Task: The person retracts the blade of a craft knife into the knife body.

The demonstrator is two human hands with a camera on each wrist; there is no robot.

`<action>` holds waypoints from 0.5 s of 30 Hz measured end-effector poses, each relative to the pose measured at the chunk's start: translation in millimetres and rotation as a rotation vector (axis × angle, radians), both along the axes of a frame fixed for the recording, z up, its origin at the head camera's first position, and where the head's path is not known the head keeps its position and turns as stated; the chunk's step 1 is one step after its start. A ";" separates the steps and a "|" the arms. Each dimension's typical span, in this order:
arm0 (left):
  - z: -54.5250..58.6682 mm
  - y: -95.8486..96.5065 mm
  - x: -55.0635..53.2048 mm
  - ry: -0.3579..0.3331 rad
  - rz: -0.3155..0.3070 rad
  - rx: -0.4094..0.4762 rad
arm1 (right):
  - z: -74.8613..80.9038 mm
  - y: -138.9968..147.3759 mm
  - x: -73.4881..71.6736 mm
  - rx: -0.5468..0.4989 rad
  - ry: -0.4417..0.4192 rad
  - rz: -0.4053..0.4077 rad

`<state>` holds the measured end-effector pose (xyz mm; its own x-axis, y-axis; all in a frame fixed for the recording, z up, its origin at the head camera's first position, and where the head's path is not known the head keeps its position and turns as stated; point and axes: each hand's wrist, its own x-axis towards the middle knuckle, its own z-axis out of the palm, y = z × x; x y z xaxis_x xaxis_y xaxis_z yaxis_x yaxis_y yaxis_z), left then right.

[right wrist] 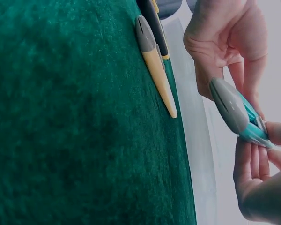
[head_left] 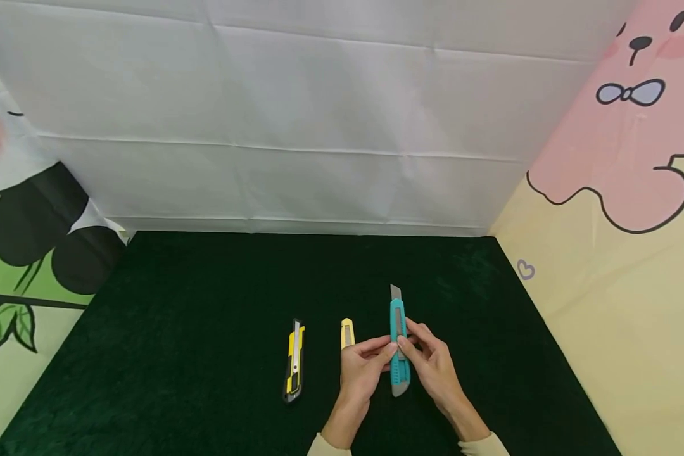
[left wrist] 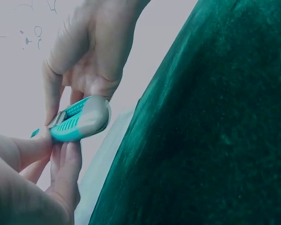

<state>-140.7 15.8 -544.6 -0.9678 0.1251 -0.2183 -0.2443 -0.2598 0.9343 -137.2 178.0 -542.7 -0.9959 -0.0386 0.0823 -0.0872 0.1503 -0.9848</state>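
Both hands hold a teal box cutter (head_left: 396, 316) up over the dark green cloth, its blade end pointing away and a length of metal blade showing beyond the tip. My left hand (head_left: 358, 370) pinches its left side with thumb and fingers. From the other side my right hand (head_left: 437, 368) grips it, thumb lying on the face near the slider. The grey butt of the teal cutter (left wrist: 77, 123) faces the left wrist camera. Left of the hands, a yellow box cutter (head_left: 348, 330) lies on the cloth, its lower part hidden behind my left hand in the head view.
A black and yellow box cutter (head_left: 294, 364) lies farther left on the green cloth (head_left: 194, 316). Behind the table hangs a creased white sheet (head_left: 319, 114). Printed cartoon panels flank it, with a pink bear (head_left: 621, 145) at right.
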 end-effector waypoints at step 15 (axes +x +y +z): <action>-4.2 -1.8 -2.1 0.042 0.020 0.010 | -0.6 0.1 1.3 -0.021 0.002 0.071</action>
